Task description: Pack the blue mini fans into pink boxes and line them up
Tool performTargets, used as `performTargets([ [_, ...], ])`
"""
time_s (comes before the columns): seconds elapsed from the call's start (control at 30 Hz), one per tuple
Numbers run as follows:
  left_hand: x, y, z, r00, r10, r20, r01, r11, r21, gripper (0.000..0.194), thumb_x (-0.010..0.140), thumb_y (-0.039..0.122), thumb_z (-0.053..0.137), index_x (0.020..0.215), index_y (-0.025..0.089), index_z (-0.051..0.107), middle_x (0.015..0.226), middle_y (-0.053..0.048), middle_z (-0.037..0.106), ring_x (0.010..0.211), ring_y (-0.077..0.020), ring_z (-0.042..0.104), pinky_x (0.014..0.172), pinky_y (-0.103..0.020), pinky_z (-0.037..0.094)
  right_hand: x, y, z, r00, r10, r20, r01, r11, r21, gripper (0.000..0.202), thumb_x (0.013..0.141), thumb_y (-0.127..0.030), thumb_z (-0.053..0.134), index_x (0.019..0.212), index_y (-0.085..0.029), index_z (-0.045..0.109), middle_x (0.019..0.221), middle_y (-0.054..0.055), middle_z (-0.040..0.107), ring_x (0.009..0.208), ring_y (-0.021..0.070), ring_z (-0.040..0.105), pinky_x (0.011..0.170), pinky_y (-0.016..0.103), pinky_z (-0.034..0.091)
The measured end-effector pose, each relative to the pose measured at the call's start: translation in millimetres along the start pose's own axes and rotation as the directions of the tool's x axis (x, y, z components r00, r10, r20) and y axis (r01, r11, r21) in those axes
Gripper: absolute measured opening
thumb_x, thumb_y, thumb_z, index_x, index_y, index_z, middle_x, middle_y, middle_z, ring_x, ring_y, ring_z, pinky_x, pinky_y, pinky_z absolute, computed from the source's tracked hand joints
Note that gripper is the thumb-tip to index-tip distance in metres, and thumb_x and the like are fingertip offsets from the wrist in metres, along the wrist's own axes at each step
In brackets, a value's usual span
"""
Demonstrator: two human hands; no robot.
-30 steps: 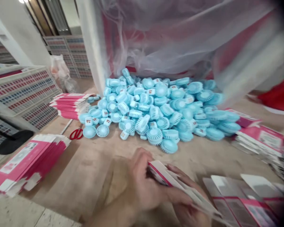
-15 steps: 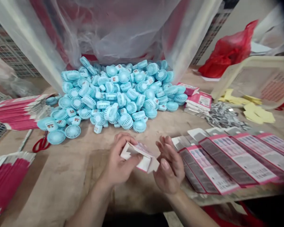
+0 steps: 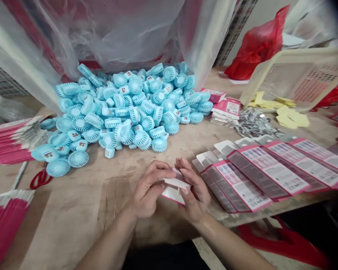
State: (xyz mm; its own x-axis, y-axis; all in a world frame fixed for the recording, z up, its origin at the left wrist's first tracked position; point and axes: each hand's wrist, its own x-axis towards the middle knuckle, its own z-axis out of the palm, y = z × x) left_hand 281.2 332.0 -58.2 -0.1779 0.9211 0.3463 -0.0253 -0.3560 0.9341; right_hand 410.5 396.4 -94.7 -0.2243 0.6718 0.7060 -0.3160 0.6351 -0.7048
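Note:
Between my hands, above the near middle of the table, is a small white and pink carton [image 3: 173,192] with a white flap across its near end. My left hand [image 3: 150,189] grips its left side, thumb near the flap. My right hand [image 3: 195,191] holds the right side, thumb on the flap's edge and fingers curled behind. A large heap of light blue round fans [image 3: 135,108] lies beyond my hands. Printed pink and grey cartons [image 3: 248,183] lie overlapping just right of my right hand.
Flat pink cartons [image 3: 9,221] are stacked at the left, near red-handled scissors [image 3: 41,179]. At the right are small pink boxes [image 3: 228,108], a metal clip pile [image 3: 253,123], yellow papers [image 3: 293,117], a cream basket [image 3: 298,75] and a red bag [image 3: 256,45].
My right hand has closed onto the carton's right side, where it was open beside it before. The carton's end flap has moved across its opening. The camera view has shifted to the right.

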Motion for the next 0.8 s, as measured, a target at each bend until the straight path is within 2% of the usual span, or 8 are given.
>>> performTargets([
  [0.07,1,-8,-0.2,0.999,-0.034,-0.002,0.033,0.989,-0.145,0.021,0.085,0.041,0.063,0.098,0.027,0.073,0.104,-0.005,0.057,0.098,-0.0226,0.056,0.082,-0.035,0.047,-4,-2,-1,1.000,-0.012,0.022,0.013,0.999,-0.050,0.041,0.092,-0.021,0.053,0.133,-0.025,0.057,0.139,0.007,0.059,0.124,0.0290,0.059,0.101,0.051,0.053],
  [0.13,3,-10,-0.4,0.997,-0.068,-0.028,0.061,0.980,-0.191,0.021,0.075,0.041,0.072,0.087,0.024,0.073,0.097,-0.005,0.057,0.091,-0.0219,0.056,0.078,-0.034,0.047,-10,-4,0,0.999,-0.014,0.043,0.018,0.996,-0.085,0.042,0.092,-0.021,0.053,0.134,-0.026,0.056,0.140,0.007,0.058,0.125,0.0290,0.059,0.102,0.052,0.053],
  [0.33,4,-6,-2.7,0.987,-0.155,-0.035,0.139,0.949,-0.284,0.025,0.071,0.044,0.073,0.082,0.022,0.074,0.094,-0.005,0.055,0.086,-0.0205,0.053,0.073,-0.032,0.044,-18,-6,6,0.999,-0.002,0.037,0.006,0.996,-0.093,0.045,0.092,-0.020,0.052,0.136,-0.028,0.054,0.143,0.004,0.054,0.129,0.0268,0.055,0.106,0.049,0.050],
  [0.47,4,-9,-0.7,0.990,-0.126,-0.059,0.114,0.977,-0.182,0.015,0.070,0.030,0.073,0.082,0.021,0.071,0.091,-0.004,0.055,0.084,-0.0184,0.053,0.075,-0.031,0.044,-20,-3,9,1.000,0.023,0.000,-0.022,0.994,-0.109,0.046,0.089,-0.015,0.054,0.133,-0.027,0.057,0.142,0.004,0.056,0.125,0.0267,0.059,0.104,0.047,0.053],
  [0.57,1,-9,4.8,0.984,-0.100,-0.151,0.099,0.995,-0.014,0.007,0.073,0.020,0.067,0.080,0.019,0.067,0.087,-0.003,0.055,0.082,-0.0171,0.055,0.073,-0.029,0.045,-21,0,9,0.999,0.037,-0.012,-0.038,0.993,-0.108,0.047,0.086,-0.011,0.056,0.131,-0.025,0.059,0.140,0.005,0.058,0.122,0.0277,0.061,0.100,0.047,0.055],
  [0.63,-2,-7,8.5,0.975,-0.090,-0.202,0.104,0.993,0.060,0.012,0.075,0.017,0.066,0.087,0.019,0.066,0.089,-0.003,0.057,0.080,-0.0164,0.056,0.072,-0.028,0.046,-20,1,9,0.999,0.035,-0.019,-0.036,0.997,-0.075,0.046,0.087,-0.011,0.055,0.131,-0.025,0.059,0.139,0.005,0.059,0.120,0.0269,0.062,0.099,0.046,0.056],
  [0.73,-8,-6,12.0,0.950,-0.170,-0.262,0.140,0.982,-0.128,0.035,0.075,0.032,0.072,0.107,0.021,0.065,0.094,-0.004,0.061,0.084,-0.0176,0.060,0.075,-0.029,0.050,-19,1,7,1.000,0.018,0.018,-0.017,0.999,-0.049,0.047,0.088,-0.011,0.053,0.132,-0.027,0.057,0.139,0.005,0.059,0.121,0.0260,0.062,0.100,0.044,0.055],
  [0.8,-14,-8,13.1,0.866,-0.361,-0.346,0.228,0.901,-0.368,0.045,0.077,0.051,0.067,0.109,0.019,0.064,0.097,-0.006,0.065,0.090,-0.0208,0.062,0.081,-0.032,0.051,-19,3,5,0.999,0.007,0.053,-0.004,0.999,-0.047,0.047,0.089,-0.012,0.053,0.134,-0.027,0.056,0.139,0.005,0.058,0.123,0.0267,0.060,0.103,0.046,0.053],
])
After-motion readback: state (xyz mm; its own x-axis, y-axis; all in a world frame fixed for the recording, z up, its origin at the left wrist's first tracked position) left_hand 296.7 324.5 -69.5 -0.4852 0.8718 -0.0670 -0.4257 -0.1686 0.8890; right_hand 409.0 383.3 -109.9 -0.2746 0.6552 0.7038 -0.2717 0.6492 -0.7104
